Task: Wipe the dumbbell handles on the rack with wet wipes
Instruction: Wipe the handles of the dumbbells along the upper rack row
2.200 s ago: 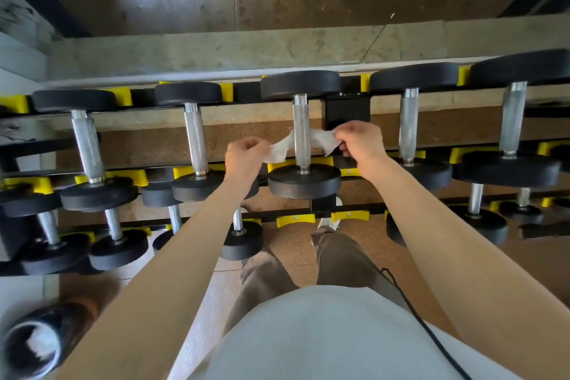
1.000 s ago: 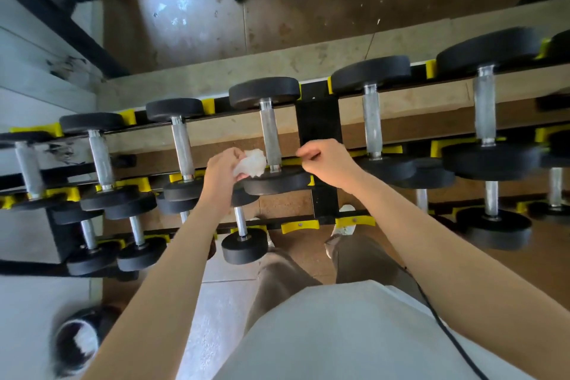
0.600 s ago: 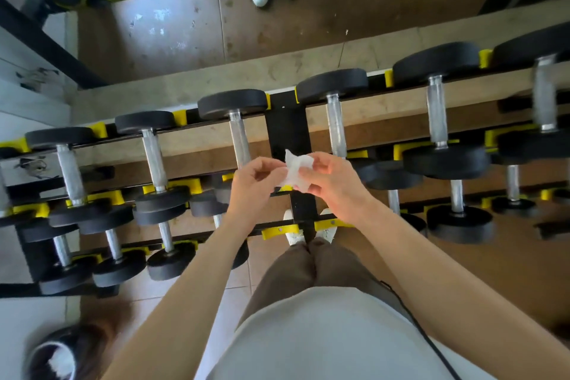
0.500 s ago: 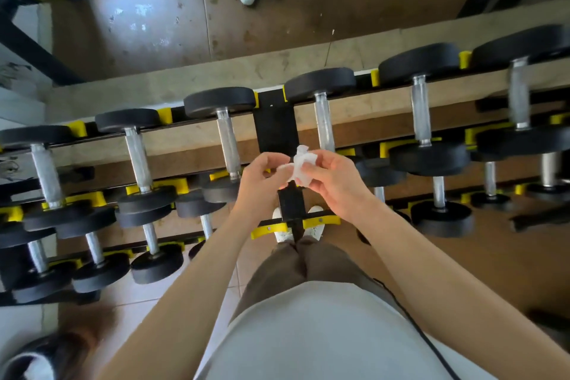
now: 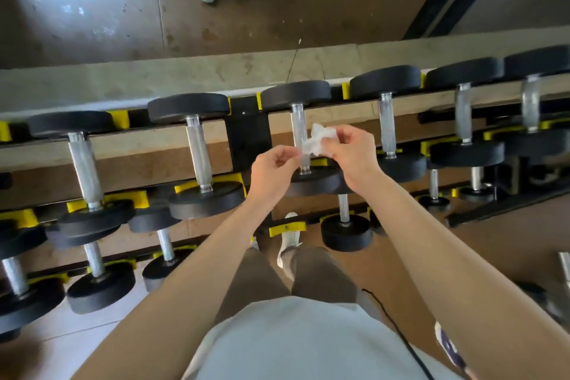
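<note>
A crumpled white wet wipe [image 5: 317, 140] hangs between my two hands, just above the top tier of the rack. My right hand [image 5: 351, 154] pinches its upper right part; my left hand [image 5: 273, 171] pinches its lower left end. Right behind the wipe stands a dumbbell with a steel handle [image 5: 298, 126] and black ends, partly hidden by the wipe and my fingers. More dumbbells line the top tier: one to the left [image 5: 197, 151], another to the right [image 5: 387, 123].
The black rack with yellow cradles [image 5: 123, 119] has lower tiers holding smaller dumbbells [image 5: 344, 225]. A black upright post [image 5: 246, 136] divides the rack. A mirror [image 5: 216, 9] behind reflects white shoes. My feet [image 5: 290, 237] stand close to the rack.
The wipe came off the handle left of the post, and both hands took it in front of me. The view shifted right; the hands now hold it by the handle right of the post.
</note>
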{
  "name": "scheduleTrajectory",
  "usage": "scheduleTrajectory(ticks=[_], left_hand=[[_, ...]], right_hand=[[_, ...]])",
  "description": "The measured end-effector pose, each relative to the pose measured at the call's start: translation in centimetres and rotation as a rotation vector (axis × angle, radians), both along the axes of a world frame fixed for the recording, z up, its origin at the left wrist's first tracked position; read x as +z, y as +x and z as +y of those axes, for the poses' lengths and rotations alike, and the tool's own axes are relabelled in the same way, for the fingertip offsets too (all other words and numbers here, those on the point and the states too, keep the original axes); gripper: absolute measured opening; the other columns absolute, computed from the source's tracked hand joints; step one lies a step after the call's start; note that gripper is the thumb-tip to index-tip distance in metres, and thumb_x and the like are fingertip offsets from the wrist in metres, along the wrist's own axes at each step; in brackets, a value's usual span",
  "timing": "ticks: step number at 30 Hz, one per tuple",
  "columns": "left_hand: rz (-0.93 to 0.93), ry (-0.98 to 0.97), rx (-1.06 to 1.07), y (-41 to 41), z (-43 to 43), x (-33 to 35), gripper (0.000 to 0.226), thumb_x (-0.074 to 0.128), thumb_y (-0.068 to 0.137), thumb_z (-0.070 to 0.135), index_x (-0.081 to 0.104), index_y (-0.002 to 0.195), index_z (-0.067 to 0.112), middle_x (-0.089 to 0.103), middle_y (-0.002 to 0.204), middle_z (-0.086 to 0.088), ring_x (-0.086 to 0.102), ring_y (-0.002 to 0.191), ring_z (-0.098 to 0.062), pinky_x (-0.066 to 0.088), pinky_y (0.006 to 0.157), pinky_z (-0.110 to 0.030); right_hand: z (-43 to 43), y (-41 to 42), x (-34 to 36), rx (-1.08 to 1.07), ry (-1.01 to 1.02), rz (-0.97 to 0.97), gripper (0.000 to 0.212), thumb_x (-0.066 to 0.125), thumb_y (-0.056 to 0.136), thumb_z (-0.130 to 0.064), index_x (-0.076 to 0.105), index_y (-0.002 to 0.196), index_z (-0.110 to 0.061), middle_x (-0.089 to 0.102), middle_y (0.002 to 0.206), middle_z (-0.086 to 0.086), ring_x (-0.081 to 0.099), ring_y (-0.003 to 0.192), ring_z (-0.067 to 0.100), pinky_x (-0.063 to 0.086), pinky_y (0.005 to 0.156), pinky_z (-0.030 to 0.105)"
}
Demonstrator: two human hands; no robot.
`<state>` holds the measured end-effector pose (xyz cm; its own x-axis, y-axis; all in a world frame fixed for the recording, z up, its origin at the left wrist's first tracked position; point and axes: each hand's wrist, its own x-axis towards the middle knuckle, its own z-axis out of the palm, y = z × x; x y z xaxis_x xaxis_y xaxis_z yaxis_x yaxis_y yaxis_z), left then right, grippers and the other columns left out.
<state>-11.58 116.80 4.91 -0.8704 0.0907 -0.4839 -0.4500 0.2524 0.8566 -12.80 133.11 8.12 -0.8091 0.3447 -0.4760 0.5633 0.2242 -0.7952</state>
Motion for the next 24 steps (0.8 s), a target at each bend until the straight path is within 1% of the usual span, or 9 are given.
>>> scheduleTrajectory(ticks=[2, 5, 8, 11, 14, 16, 18, 21, 24], left_hand=[[-0.006, -0.046, -0.046, -0.7, 0.0, -0.8, 0.025, 0.061, 0.099, 0.015, 0.072, 0.120, 0.022, 0.072, 0.115, 0.010, 0.063, 0.103, 0.000, 0.049, 0.096, -0.021], [-0.040, -0.094, -0.173, -1.4, 0.6, -2.1, 0.037, 0.055, 0.102, 0.014, 0.061, 0.138, 0.021, 0.065, 0.135, 0.005, 0.057, 0.123, -0.009, 0.040, 0.102, -0.022], [-0.043, -0.105, -0.161, -1.5, 1.3, -3.0, 0.037, 0.053, 0.103, 0.014, 0.061, 0.138, 0.019, 0.067, 0.133, 0.002, 0.059, 0.123, -0.013, 0.041, 0.101, -0.022], [-0.046, -0.130, -0.100, -1.3, 1.5, -3.7, 0.039, 0.053, 0.100, 0.006, 0.065, 0.135, 0.018, 0.070, 0.128, 0.002, 0.061, 0.122, -0.014, 0.047, 0.108, -0.032], [-0.045, -0.153, -0.060, -1.0, 1.8, -3.8, 0.043, 0.054, 0.096, 0.000, 0.067, 0.132, 0.018, 0.071, 0.125, 0.003, 0.062, 0.120, -0.013, 0.048, 0.108, -0.033], [-0.055, -0.172, -0.031, -0.9, 2.3, -3.6, 0.042, 0.055, 0.095, 0.000, 0.068, 0.131, 0.019, 0.072, 0.123, 0.004, 0.063, 0.119, -0.012, 0.049, 0.108, -0.034], [-0.066, -0.176, -0.008, -0.7, 2.6, -3.3, 0.041, 0.056, 0.096, 0.000, 0.068, 0.131, 0.018, 0.071, 0.123, 0.005, 0.063, 0.119, -0.012, 0.048, 0.108, -0.034], [-0.074, -0.196, 0.019, -0.6, 3.1, -3.1, 0.042, 0.056, 0.096, -0.001, 0.066, 0.133, 0.016, 0.069, 0.122, 0.006, 0.062, 0.121, -0.014, 0.047, 0.111, -0.035], [-0.068, -0.224, 0.028, -0.4, 3.3, -2.9, 0.041, 0.058, 0.096, 0.000, 0.066, 0.133, 0.015, 0.071, 0.119, 0.004, 0.064, 0.118, -0.015, 0.048, 0.109, -0.038]], right_hand=[[0.7, -2.4, -1.1, -0.017, 0.077, 0.019, 0.020, 0.072, 0.090, -0.015, 0.071, 0.109, -0.021, 0.072, 0.104, -0.007, 0.067, 0.099, 0.008, 0.056, 0.090, 0.029], [0.6, -5.0, -3.0, 0.075, 0.165, 0.042, 0.029, 0.070, 0.091, -0.019, 0.069, 0.121, -0.020, 0.070, 0.112, -0.010, 0.063, 0.104, 0.005, 0.052, 0.091, 0.024], [-0.5, -5.3, -4.7, 0.238, 0.253, 0.082, 0.022, 0.069, 0.092, -0.016, 0.070, 0.114, -0.017, 0.068, 0.104, -0.010, 0.062, 0.095, 0.004, 0.054, 0.088, 0.024], [-0.2, -3.4, -5.8, 0.351, 0.291, 0.120, 0.011, 0.070, 0.090, -0.015, 0.069, 0.100, -0.016, 0.068, 0.093, -0.007, 0.063, 0.087, 0.007, 0.055, 0.081, 0.024], [1.6, -1.5, -5.9, 0.609, 0.340, 0.007, 0.014, 0.070, 0.089, -0.016, 0.070, 0.103, -0.017, 0.065, 0.094, -0.009, 0.059, 0.085, 0.006, 0.044, 0.070, 0.016], [3.1, -1.4, -5.7, 0.724, 0.347, -0.075, 0.013, 0.072, 0.088, -0.018, 0.072, 0.101, -0.017, 0.066, 0.093, -0.007, 0.061, 0.087, 0.011, 0.038, 0.066, 0.016], [3.7, -2.2, -5.3, 0.651, 0.308, -0.020, 0.016, 0.074, 0.087, -0.019, 0.072, 0.103, -0.016, 0.069, 0.095, -0.006, 0.063, 0.089, 0.012, 0.042, 0.071, 0.016], [3.1, -4.5, -4.6, 0.415, 0.263, 0.181, 0.020, 0.072, 0.089, -0.020, 0.070, 0.109, -0.013, 0.066, 0.097, -0.008, 0.060, 0.090, 0.005, 0.044, 0.080, 0.013], [1.4, -5.0, -4.8, 0.454, 0.260, 0.251, 0.019, 0.070, 0.091, -0.016, 0.069, 0.109, -0.011, 0.064, 0.099, -0.007, 0.055, 0.089, 0.003, 0.037, 0.074, 0.002]])
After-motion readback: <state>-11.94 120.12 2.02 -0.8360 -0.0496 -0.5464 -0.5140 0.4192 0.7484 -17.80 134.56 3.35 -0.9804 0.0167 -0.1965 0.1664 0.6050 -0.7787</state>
